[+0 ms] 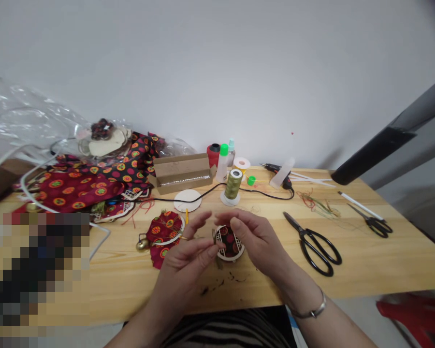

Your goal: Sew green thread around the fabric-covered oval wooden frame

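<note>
My left hand pinches a small dark olive piece between thumb and fingertips; its exact kind is too small to make out. My right hand is beside it, thumb and fingers curled together at the upper edge of a round ornament. That ornament has a white lattice rim around dark patterned cloth and sits between my hands. Whatever the right fingertips hold is hidden. Left of my hands lies a red patterned cloth piece with a white hoop and a brass bell. A spool of olive thread stands beyond.
Large black-handled scissors and smaller scissors lie to the right. Behind are a cardboard box, a green-capped bottle, a glue gun with its cord, and loose threads. Patterned fabric is heaped at left.
</note>
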The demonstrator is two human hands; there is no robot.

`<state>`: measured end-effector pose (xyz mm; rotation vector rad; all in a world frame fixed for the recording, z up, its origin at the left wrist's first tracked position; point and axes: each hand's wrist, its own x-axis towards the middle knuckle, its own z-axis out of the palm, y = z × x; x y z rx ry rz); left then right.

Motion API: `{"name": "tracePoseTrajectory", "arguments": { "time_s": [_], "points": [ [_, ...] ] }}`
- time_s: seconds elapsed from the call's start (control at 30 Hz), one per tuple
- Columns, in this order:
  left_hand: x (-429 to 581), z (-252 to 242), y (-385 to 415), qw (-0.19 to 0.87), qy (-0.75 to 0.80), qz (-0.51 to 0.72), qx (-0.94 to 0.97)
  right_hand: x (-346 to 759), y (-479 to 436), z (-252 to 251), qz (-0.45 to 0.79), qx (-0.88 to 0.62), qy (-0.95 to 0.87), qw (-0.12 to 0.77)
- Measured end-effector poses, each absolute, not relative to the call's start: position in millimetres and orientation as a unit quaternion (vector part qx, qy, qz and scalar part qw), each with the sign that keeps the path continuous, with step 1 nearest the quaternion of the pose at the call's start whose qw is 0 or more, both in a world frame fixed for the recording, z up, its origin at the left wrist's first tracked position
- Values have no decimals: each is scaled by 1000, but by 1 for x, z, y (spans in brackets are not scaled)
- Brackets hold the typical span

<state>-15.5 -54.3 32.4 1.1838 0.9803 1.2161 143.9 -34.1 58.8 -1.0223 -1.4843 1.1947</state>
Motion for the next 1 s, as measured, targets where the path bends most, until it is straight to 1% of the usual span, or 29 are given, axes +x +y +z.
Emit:
{"name": "tracePoseTrajectory", "arguments": {
  "time_s": [0.1, 0.17, 0.3, 0.5, 0.6, 0.73, 0.8, 1.0],
  "points": [
    [-16, 26, -53, 545, 415, 554, 473, 143, -37, 54, 581, -363, -580, 441],
    [-16, 25, -52, 552, 411, 562, 458, 141, -40, 51, 614, -350, -572, 416],
    [-16, 28, -53, 566, 403, 563, 447, 137, -41, 51, 616, -359, -573, 403],
    [-18, 28, -54, 594, 395, 572, 406, 135, -39, 55, 667, -314, -562, 376],
    [-19, 28, -53, 604, 373, 590, 384, 137, -38, 54, 637, -344, -580, 373],
    [-20, 31, -52, 672, 334, 578, 322, 145, -35, 53, 597, -387, -603, 360],
    [-21, 33, -53, 689, 327, 575, 297, 150, -32, 54, 576, -394, -620, 359],
    [-30, 36, -55, 673, 346, 566, 325, 164, -16, 61, 455, -391, -713, 362]
  ]
}}
